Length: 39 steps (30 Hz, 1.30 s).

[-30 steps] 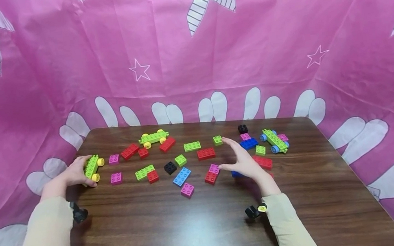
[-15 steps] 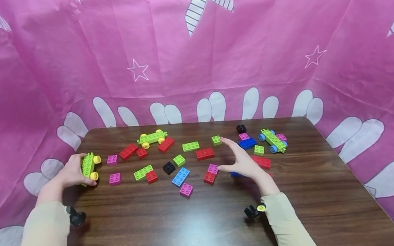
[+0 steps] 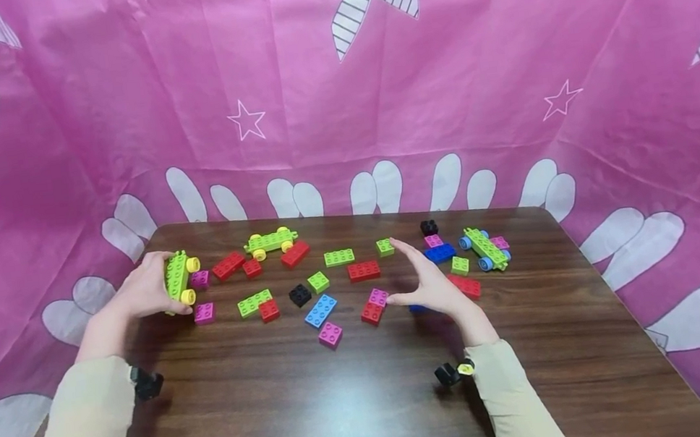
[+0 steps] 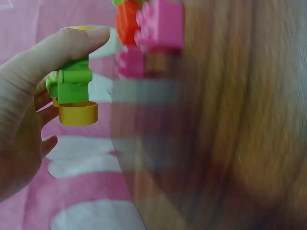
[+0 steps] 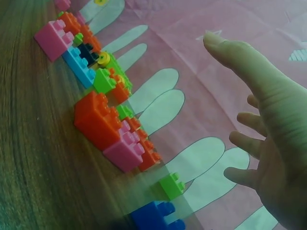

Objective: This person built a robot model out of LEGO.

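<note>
Both hands above a brown worktop [image 3: 347, 408] strewn with toy building bricks, viewed from the head and from each wrist. The left hand [image 3: 150, 287] grasps a green base with yellow wheels [image 3: 177, 276] between thumb and fingers, at the left end of the worktop; the wheels point to the right, and the left wrist view shows one end of the base below the thumb. Just beside it are an upper pink brick [image 3: 202, 278] and a lower pink brick [image 3: 204, 313]. The right hand [image 3: 431, 283] is released, its thumb well apart from its extended fingers, over the right half of the bricks. In the head view, the thumb tip appears near a small pink brick [image 3: 379, 297] that adjoins a red brick [image 3: 372, 313], and the fingertips appear near a small green brick [image 3: 385, 247]. A second yellow-wheeled base [image 3: 270, 241] stands near the far edge, between two long red bricks. A blue-wheeled base [image 3: 485, 248] lies to the right of a dark blue brick [image 3: 440, 253]. Toward the middle are a black brick [image 3: 300, 295] and a light blue brick [image 3: 320, 311]. A pink cloth [image 3: 325, 119] printed with stars and bows encloses the far side.
</note>
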Motion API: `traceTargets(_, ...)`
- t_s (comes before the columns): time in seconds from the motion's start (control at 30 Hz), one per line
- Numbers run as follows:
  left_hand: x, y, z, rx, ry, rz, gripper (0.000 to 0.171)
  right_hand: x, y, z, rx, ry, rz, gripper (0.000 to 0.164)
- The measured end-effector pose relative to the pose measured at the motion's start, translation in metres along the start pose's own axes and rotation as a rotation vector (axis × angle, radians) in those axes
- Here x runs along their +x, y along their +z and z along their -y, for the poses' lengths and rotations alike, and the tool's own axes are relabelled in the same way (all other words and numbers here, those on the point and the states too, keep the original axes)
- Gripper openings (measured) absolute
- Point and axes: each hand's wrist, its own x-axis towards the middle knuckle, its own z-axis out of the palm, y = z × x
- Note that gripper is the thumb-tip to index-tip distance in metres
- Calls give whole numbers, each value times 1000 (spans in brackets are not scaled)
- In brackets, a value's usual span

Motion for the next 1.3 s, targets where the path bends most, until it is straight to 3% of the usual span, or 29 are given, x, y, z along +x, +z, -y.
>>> traceTargets(0.5,21,4,-88,-91,105,-73,116,2,2,19,3,-110,25,107)
traceTargets(0.73,24,27,-139,-166,123,-72,116,0,7,24,1,-100,46,108)
traceTargets(0.97,21,58,-189,-171,183,-81,115,0,13,30,-2,-76,75,110)
traceTargets(1.1,19,71,-212,-155,224,-85,114,-1,16,32,-3,-87,92,112)
traceTargets(1.3,12,84,-237,-135,234,-50,116,-3,19,31,-9,-101,118,113)
